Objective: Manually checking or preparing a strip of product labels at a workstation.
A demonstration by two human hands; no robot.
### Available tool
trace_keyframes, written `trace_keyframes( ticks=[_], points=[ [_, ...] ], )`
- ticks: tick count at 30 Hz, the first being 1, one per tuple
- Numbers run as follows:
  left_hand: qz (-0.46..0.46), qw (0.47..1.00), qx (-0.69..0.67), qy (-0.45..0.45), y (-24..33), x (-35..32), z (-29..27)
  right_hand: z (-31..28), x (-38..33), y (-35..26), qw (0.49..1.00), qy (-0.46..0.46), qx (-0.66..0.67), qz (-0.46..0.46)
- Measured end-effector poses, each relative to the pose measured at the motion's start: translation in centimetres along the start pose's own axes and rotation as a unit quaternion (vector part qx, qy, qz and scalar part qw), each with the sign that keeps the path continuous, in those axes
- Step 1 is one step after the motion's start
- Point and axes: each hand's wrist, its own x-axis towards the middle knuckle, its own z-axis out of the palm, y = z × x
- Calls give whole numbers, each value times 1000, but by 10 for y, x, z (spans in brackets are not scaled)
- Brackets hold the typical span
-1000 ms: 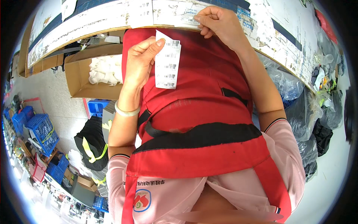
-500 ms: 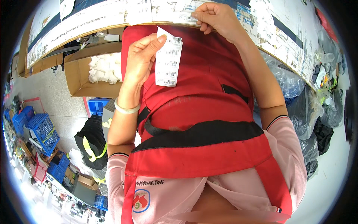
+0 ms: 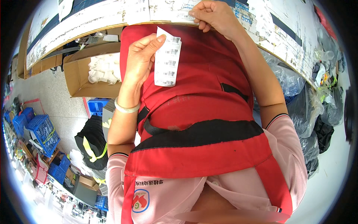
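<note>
My left hand (image 3: 143, 56) pinches a strip of barcode labels (image 3: 166, 63) near its top corner, thumb in front. The strip hangs upright before my red apron (image 3: 197, 78), several black-and-white labels down its length. At the near edge of the worktable (image 3: 108, 16) my right hand (image 3: 214, 18) is closed, thumb and forefinger pressed together at a small barcode label (image 3: 184, 16). That label lies against the white tabletop, partly covered by the fingertips. The strip and the right hand are apart.
Below the table at left, an open cardboard box (image 3: 76, 80) holds white pieces (image 3: 104, 69). Blue crates (image 3: 44, 132) and a dark bundle with a yellow-green tie (image 3: 91, 143) stand on the left. Clear plastic bags (image 3: 304, 112) crowd the right side.
My right hand has shifted slightly left and away along the table edge, still pinched at the label. The left hand and its strip have hardly moved.
</note>
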Motion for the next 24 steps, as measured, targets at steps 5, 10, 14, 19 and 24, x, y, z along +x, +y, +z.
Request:
trace_keyframes(
  ticks=[5, 10, 14, 19, 24],
  points=[
    [-9, 1000, -7, -2, -1, 0, 0, 3, -1, -4, 1000, 3, -25, 4],
    [-15, 999, -29, 10, 4, -5, 7, 9, -5, -12, 997, 19, -69, 4],
    [-14, 999, -29, -7, 3, -5, 6, 6, -6, -2, 996, 28, -78, -23],
    [-12, 999, -28, -14, 3, -4, 3, -13, -30, 8, 994, 52, -27, -97],
    [9, 1000, -20, -22, 7, -8, -8, -76, -69, 19, 985, 152, -46, -68]
  ],
)
